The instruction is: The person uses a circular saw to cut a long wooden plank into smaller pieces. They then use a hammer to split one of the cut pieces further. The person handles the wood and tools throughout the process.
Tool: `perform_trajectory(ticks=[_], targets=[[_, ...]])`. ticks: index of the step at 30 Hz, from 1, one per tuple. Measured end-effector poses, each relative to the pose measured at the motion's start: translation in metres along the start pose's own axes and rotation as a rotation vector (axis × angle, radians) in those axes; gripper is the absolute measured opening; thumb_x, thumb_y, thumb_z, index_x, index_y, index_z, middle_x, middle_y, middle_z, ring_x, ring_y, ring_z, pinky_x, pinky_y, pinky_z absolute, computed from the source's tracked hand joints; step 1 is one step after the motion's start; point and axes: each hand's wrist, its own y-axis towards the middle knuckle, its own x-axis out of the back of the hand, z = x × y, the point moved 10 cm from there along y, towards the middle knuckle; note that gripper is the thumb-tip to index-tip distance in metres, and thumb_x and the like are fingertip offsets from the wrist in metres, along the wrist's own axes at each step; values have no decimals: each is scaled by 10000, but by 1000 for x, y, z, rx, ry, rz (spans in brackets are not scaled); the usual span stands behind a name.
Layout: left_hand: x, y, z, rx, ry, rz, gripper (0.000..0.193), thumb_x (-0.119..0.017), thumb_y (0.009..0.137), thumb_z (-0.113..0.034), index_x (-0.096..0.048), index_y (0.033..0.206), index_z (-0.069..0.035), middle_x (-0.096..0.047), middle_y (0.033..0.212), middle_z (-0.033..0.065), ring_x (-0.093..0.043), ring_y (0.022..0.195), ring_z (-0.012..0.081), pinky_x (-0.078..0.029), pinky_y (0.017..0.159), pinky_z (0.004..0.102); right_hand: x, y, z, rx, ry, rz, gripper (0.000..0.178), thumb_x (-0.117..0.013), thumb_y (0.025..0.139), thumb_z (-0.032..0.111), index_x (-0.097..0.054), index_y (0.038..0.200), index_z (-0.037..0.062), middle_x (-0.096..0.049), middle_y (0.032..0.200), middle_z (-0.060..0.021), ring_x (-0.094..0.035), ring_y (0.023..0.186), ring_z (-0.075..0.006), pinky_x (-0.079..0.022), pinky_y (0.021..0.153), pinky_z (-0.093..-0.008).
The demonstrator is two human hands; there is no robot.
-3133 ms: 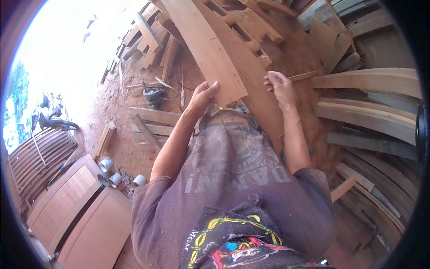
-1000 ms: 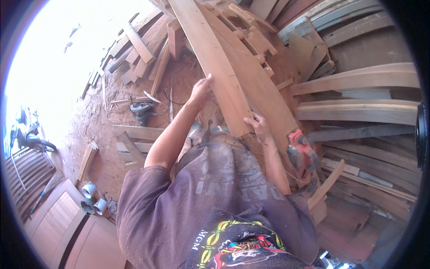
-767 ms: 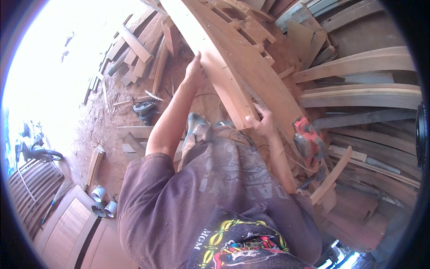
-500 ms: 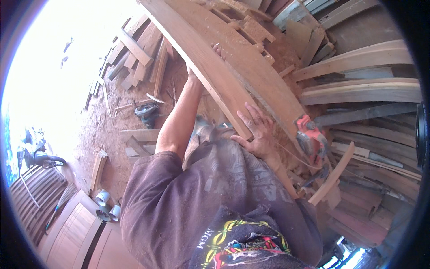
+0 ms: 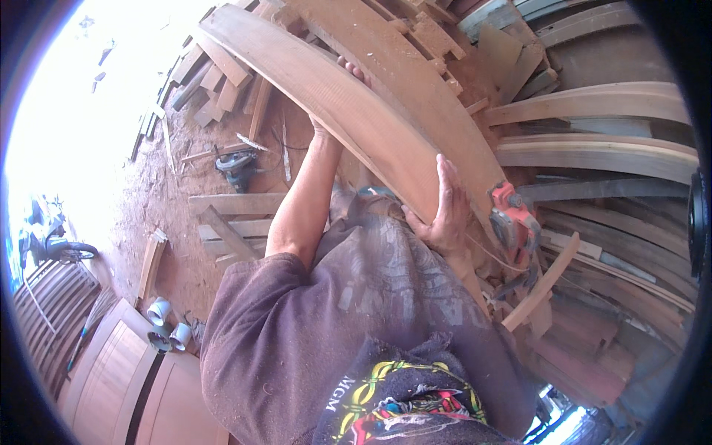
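A long, wide wooden plank (image 5: 341, 96) slants from the far left toward my body, its broad face turned up. My left hand (image 5: 354, 70) reaches under it, with fingertips curled over the far edge and the palm hidden below. At the near end my right hand (image 5: 447, 211) grips the plank, fingers raised along the right edge and thumb at the end. Under and to the right of it lies a broader, dusty board (image 5: 415, 81). On that board's near right end sits a red power tool (image 5: 514, 222) with a cord.
Wood offcuts (image 5: 222, 93) are heaped at the far left. A dark blue power tool (image 5: 236, 167) rests on the dusty floor beside crossed timber pieces (image 5: 241, 215). Curved timbers (image 5: 593, 156) are stacked at the right. Wooden panels (image 5: 111, 371) and grey pipe pieces (image 5: 169, 326) lie at the lower left.
The plank has swung leftward at its far end and tipped so more of its broad face shows. My right hand has shifted from lying flat on it to clasping its edge and end.
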Motion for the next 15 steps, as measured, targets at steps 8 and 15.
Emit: perform_trajectory(ticks=[8,15], targets=[[10,-20,-29,-112,5,62,681,-499,1074,-541,-528,1530,-36,-682,1346,166,-626,1282,334,-398,1254,518,4,4,7,73,24,-37,1048,-888,752,233,-356,1621,-12,-516,1585,-213,-513,1442,-399,-390,1202,-539],[6,-34,-33,-70,232,30,622,-533,1088,-434,-493,1526,6,-652,1375,210,-617,1298,372,-437,1219,540,16,10,0,64,90,-26,835,-889,768,236,-548,1487,-17,-622,1479,-203,-599,1355,-400,-435,1179,-517]])
